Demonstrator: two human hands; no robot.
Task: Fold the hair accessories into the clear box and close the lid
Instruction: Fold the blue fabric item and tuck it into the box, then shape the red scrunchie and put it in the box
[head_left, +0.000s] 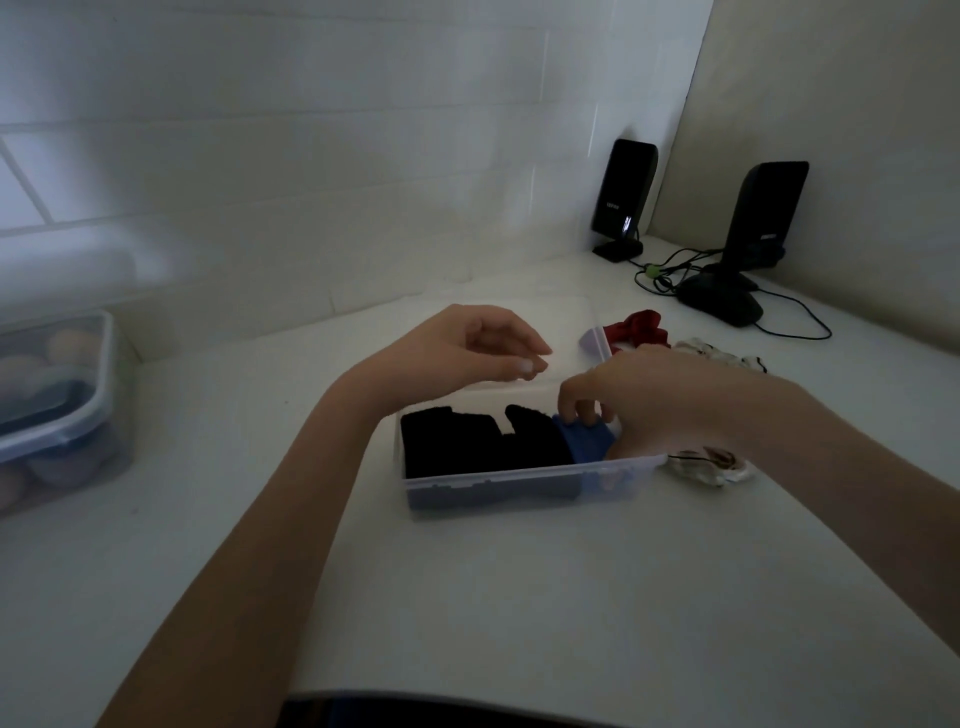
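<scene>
White counter (519, 597), dim light. Left hand (467, 353) hovers over lid (571, 322), fingers loosely curled, holding nothing. Clear box (519, 480) holds black fabric (478, 441); right hand (670, 400) fingertips press blue accessory (584, 444) into its right end.

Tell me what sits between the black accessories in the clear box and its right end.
In the head view, a blue accessory, pressed by the right hand's fingers, lies between the black accessories and the clear box's right end.

Left hand (485, 345): raised, fingers loosely curled, holding nothing, forearm entering from 7 o'clock. Right hand (649, 400): palm down, fingertips pointing downward, forearm entering from 4 o'clock.
</scene>
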